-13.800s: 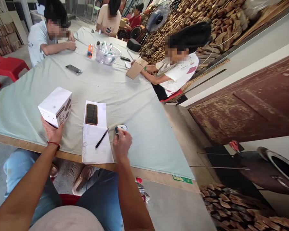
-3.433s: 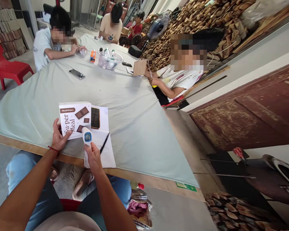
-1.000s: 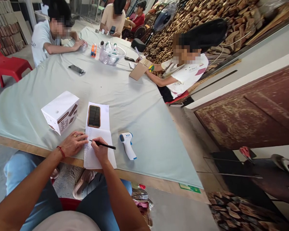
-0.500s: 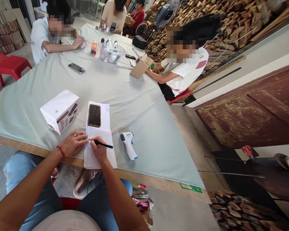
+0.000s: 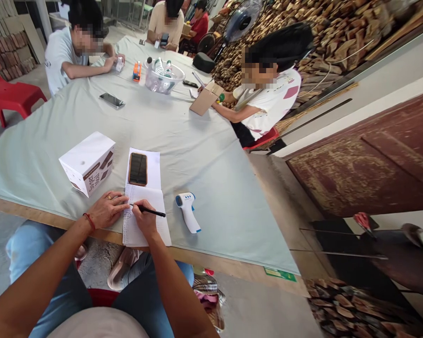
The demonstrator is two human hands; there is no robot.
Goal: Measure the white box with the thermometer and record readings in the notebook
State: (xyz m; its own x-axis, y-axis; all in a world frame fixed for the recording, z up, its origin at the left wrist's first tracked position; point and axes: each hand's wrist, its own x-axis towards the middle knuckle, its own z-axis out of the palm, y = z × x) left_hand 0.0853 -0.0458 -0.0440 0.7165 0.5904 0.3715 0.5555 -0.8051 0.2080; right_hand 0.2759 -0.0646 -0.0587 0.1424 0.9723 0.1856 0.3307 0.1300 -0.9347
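Observation:
An open notebook lies at the table's near edge, with handwriting along the left of its lower page. My right hand rests on that page, fingers closed round a black pen whose tip is at the written part. Flat on the table, my left hand has its fingers stretched out, their tips touching the page's left edge. A phone in an orange-edged case lies on the upper page. To the right is a white and blue infrared thermometer; to the left stands a white box with brown print.
Further back on the cloth-covered table are another phone, an orange box and a clear basin of bottles. One person writes beside a cardboard box; others sit at the left and far end.
My hands, the pen and the notebook look the same. The person at the right has leaned slightly left, and the person at the left has shifted the small object in their hands.

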